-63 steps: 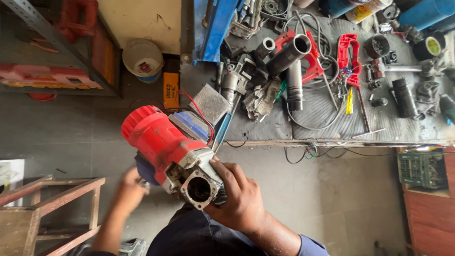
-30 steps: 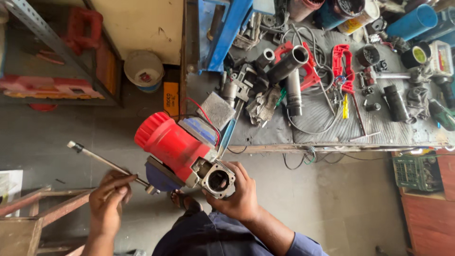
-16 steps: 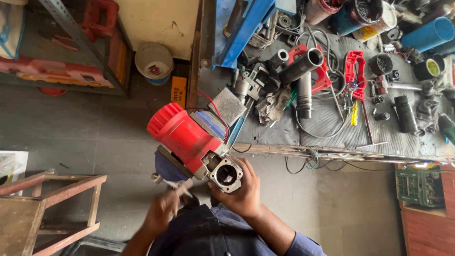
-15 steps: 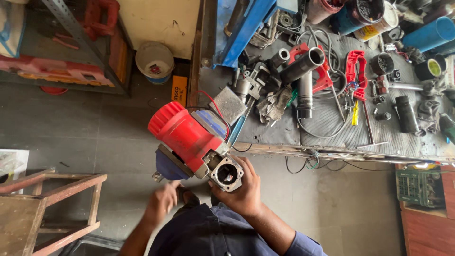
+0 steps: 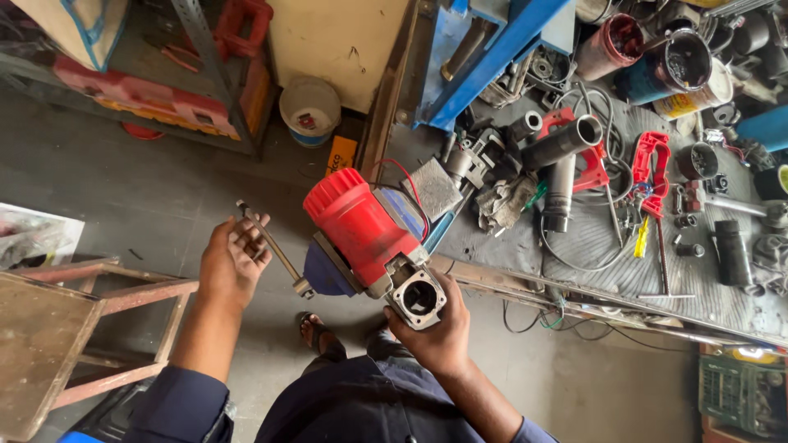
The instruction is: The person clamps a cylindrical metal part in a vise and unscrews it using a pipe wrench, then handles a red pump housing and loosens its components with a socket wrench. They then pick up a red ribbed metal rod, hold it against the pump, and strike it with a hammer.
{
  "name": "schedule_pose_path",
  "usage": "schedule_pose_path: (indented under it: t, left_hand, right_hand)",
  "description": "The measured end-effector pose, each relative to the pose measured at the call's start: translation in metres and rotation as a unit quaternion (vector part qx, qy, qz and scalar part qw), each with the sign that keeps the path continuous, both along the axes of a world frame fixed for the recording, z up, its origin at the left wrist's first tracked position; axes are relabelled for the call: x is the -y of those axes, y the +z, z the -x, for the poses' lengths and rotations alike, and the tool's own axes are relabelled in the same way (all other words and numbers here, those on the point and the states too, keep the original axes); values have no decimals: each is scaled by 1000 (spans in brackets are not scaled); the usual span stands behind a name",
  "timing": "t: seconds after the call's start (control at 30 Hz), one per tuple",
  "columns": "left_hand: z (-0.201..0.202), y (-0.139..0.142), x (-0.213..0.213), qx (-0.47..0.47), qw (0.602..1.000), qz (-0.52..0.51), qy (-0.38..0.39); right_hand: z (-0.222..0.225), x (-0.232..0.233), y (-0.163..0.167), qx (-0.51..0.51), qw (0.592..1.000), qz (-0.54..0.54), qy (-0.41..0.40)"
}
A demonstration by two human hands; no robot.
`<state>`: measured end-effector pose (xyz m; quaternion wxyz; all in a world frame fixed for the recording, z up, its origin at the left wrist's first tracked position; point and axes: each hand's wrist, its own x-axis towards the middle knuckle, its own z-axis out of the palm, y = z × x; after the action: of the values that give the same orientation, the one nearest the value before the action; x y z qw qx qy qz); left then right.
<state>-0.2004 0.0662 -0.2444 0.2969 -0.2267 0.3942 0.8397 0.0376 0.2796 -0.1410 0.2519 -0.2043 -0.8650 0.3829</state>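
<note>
Left hand [image 5: 232, 261] closed on vise handle [image 5: 271, 246], right hand [image 5: 433, 338] gripping clamped red motor [image 5: 365, 234]; risk of slippage if vise [image 5: 327, 275] loosens.

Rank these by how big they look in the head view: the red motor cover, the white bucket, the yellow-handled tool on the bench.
1. Red motor cover, though it sits much nearer the camera, so its lead is unsure.
2. White bucket.
3. Yellow-handled tool.
</note>
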Motion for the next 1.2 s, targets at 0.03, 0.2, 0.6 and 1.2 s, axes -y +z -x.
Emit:
schedule_pose_path:
  t: [0.03,0.2,0.6,1.2]
  left_hand:
    - [-1,-1,0,1,1000,6,-10]
    - [2,-1,3,-26,999,-7,-17]
    - [-71,-25,-21,-235,899,336,-155]
    - [-99,24,4,-385,738,356,-425]
  right_hand:
    - [-1,0,-1,7,1000,10,-6]
    - [-2,4,0,17,1000,17,2]
    - [8,8,27,110,994,-21,-20]
    - [0,3,3,-89,988,121,26]
